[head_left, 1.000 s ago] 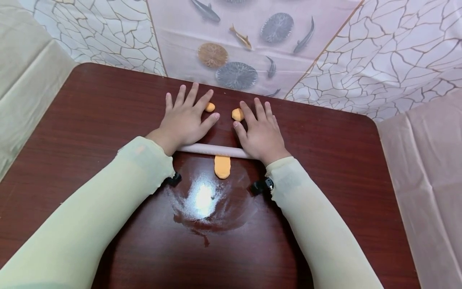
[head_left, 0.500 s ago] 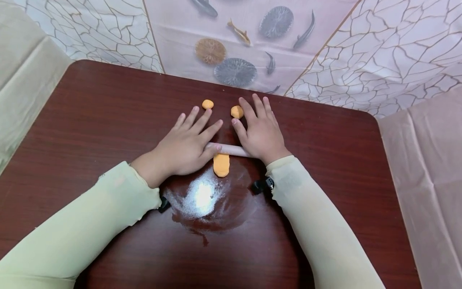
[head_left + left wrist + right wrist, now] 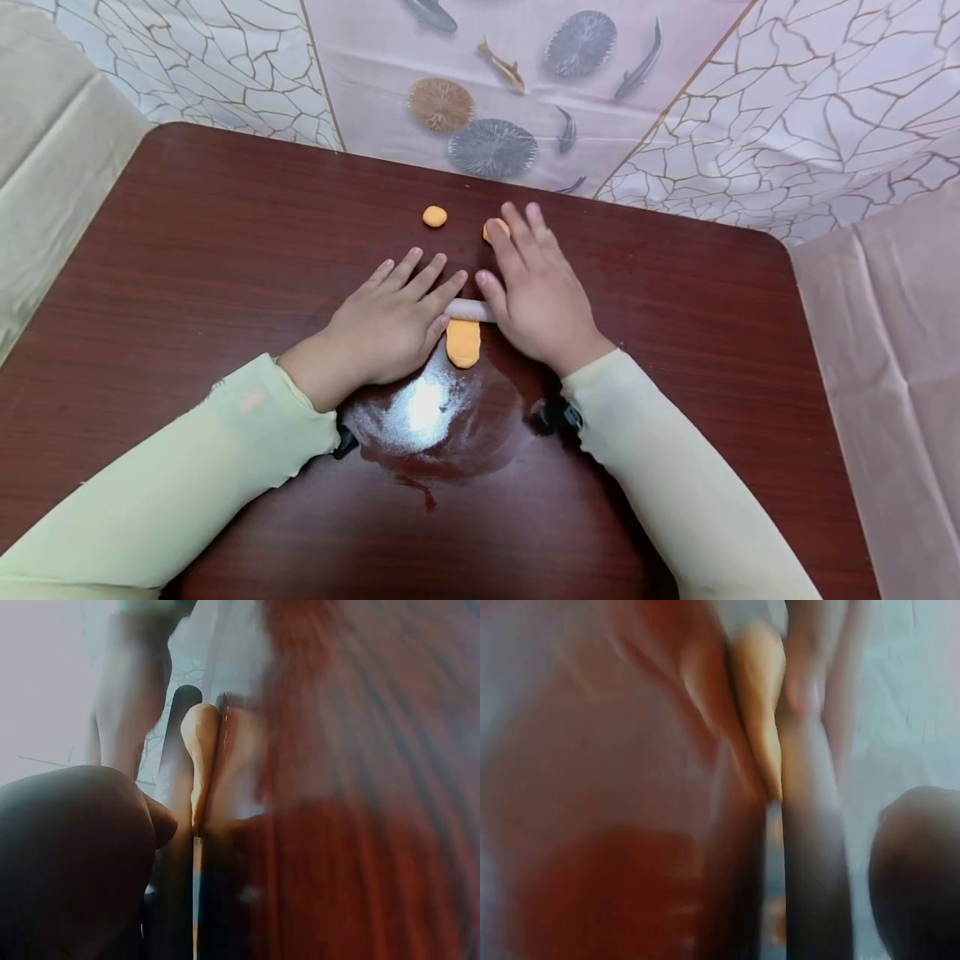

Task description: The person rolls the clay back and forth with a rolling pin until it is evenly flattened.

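Note:
A pale rolling pin [image 3: 471, 311] lies crosswise over a flattened orange dough strip [image 3: 463, 343]; most of the pin is hidden by the hands. My left hand [image 3: 386, 325] rests on the pin's left part with its fingers extended. On the right part lies my right hand [image 3: 543, 304], fingers also extended forward. In the left wrist view the dough [image 3: 199, 739] bulges out beside the dark side of the pin [image 3: 176, 780]. The right wrist view shows the dough [image 3: 760, 675] thinning to a wedge where it meets the pin [image 3: 814, 840].
Farther back on the brown table [image 3: 247, 208] sits a small orange dough ball [image 3: 434, 217]. Another dough ball [image 3: 492, 228] is partly covered by my right fingers. A whitish powdery smear [image 3: 397, 417] with glare lies nearer me. Patterned cloth [image 3: 540, 108] borders the table's back.
My left hand has come back toward me and inward along the pin, uncovering the left dough ball. The right hand has shifted slightly left, its fingers now over part of the right ball.

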`<state>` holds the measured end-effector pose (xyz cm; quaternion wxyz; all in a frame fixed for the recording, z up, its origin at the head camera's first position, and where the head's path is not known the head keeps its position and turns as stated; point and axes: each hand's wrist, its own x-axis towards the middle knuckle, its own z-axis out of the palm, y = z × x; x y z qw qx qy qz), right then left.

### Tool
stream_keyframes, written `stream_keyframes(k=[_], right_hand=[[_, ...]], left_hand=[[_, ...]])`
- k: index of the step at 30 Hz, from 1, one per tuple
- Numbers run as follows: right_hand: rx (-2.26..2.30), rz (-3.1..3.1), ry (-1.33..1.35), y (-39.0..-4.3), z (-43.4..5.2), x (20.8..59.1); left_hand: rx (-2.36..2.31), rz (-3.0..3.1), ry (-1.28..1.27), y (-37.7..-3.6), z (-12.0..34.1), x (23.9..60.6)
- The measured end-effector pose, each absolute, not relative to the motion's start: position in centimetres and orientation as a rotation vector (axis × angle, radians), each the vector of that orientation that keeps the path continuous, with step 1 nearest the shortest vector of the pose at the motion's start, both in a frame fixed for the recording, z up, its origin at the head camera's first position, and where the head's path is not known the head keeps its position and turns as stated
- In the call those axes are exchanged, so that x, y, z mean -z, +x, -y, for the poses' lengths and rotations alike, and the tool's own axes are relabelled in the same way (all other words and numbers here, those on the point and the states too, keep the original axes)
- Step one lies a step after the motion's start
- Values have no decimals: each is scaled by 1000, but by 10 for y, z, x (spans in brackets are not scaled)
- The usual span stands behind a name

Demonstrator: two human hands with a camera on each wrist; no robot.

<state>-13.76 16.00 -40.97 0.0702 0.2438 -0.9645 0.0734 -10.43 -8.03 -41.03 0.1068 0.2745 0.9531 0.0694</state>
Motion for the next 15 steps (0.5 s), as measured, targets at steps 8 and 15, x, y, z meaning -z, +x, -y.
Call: stream_keyframes(k=[8,15], right_hand=[[-71,3085,874,-76,-170,410],[-27,3091,883,-62,-170,411]], left_hand=[[-238,-2812,805,-102,77,414],[-296,-2861,876,-91,86,419]])
